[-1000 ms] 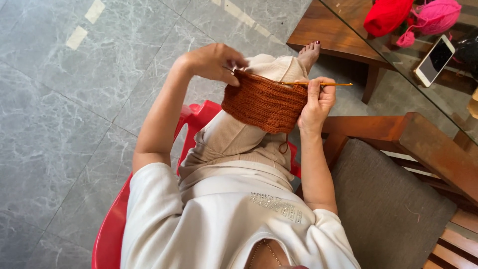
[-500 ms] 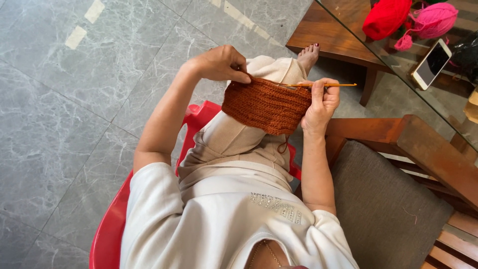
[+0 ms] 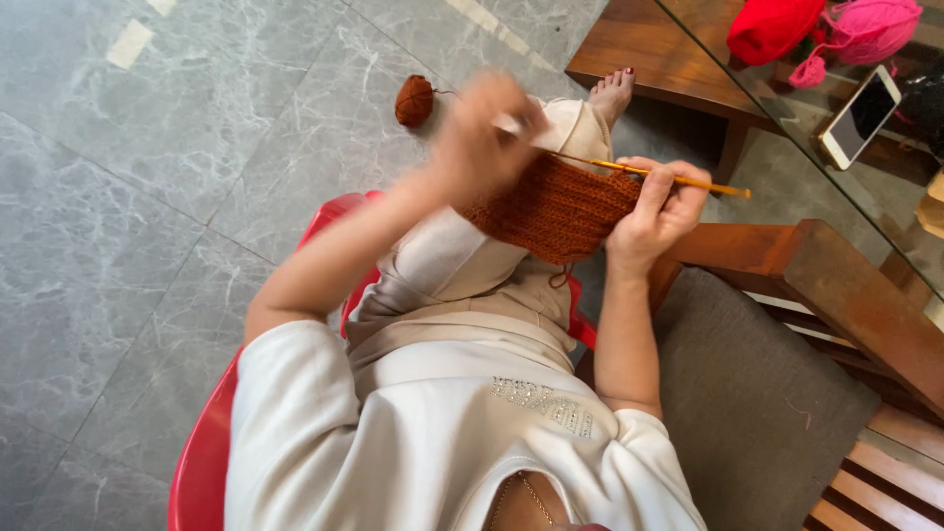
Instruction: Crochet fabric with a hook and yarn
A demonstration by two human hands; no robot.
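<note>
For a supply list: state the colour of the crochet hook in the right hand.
Orange-yellow crochet hook, held in the right hand; head view.

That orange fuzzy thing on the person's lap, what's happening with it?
A person sitting on a red plastic chair is crocheting. The right hand holds a thin orange crochet hook at the top edge of a rust-orange crocheted piece resting over the knee. The left hand is blurred at the piece's other edge. A ball of matching yarn lies on the grey floor. Red and pink yarn balls and a phone sit on a glass table.
</note>
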